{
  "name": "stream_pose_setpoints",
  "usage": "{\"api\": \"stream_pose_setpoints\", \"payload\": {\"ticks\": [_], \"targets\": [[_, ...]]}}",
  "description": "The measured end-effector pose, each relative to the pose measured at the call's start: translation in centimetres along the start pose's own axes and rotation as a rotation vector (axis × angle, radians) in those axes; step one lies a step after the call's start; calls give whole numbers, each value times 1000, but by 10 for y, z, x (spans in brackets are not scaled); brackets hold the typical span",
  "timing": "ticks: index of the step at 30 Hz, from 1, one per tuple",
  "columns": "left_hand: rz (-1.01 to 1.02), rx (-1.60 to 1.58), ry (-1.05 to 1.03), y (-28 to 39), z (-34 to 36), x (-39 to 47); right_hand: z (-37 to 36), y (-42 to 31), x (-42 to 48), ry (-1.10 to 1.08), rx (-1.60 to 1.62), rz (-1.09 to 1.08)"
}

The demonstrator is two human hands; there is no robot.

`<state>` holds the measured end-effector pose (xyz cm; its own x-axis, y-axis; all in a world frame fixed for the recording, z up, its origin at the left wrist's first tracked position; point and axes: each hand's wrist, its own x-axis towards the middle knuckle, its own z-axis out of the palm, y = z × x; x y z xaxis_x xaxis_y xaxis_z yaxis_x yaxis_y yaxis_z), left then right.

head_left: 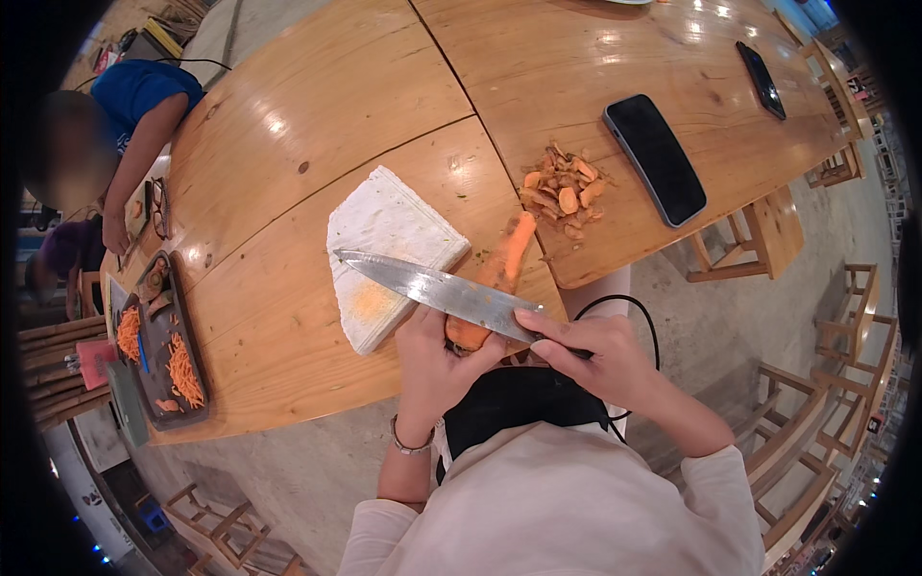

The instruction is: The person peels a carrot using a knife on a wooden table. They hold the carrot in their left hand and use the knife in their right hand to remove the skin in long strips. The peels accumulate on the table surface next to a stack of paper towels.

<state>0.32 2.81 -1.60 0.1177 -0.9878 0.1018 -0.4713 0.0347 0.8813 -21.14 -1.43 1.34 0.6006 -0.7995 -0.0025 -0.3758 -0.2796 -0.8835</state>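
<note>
My left hand [441,360] grips a partly peeled carrot [513,248] by its thick end, at the table's near edge. In my right hand [594,349] is the handle of a large kitchen knife [439,288]; its blade lies across the carrot, with the tip over a white board or folded pad [392,216] that has an orange stain. A pile of peelings [565,191] rests beyond the carrot's thin end, to the right.
A smartphone [655,160] lies right of the peelings, another phone [761,79] farther off. At the left are a dark tray [155,338] with shredded carrot [184,371], eyeglasses [160,209] and another person [148,93]. Wooden stools [753,237] stand beside the table [302,389].
</note>
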Motion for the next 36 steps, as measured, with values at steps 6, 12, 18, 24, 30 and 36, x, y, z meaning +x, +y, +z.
{"api": "stream_pose_setpoints", "payload": {"ticks": [6, 12, 18, 24, 30, 36], "targets": [[26, 101, -27, 6, 0, -1, -8, -1, -3, -20, -59, 7], [71, 155, -16, 9, 6, 2, -10, 1, 6, -6, -138, 8], [90, 183, 4, 7, 7, 0, -11, -6, 9, -5, -223, -8], [160, 272, 2, 11, 10, 1, -11, 3, 6, 24, -298, -46], [195, 268, 22, 11, 11, 1, -15, 3, 8, 20, -385, -37], [187, 251, 41, 11, 12, 0, -14, 0, 18, -18, -341, -27]]}}
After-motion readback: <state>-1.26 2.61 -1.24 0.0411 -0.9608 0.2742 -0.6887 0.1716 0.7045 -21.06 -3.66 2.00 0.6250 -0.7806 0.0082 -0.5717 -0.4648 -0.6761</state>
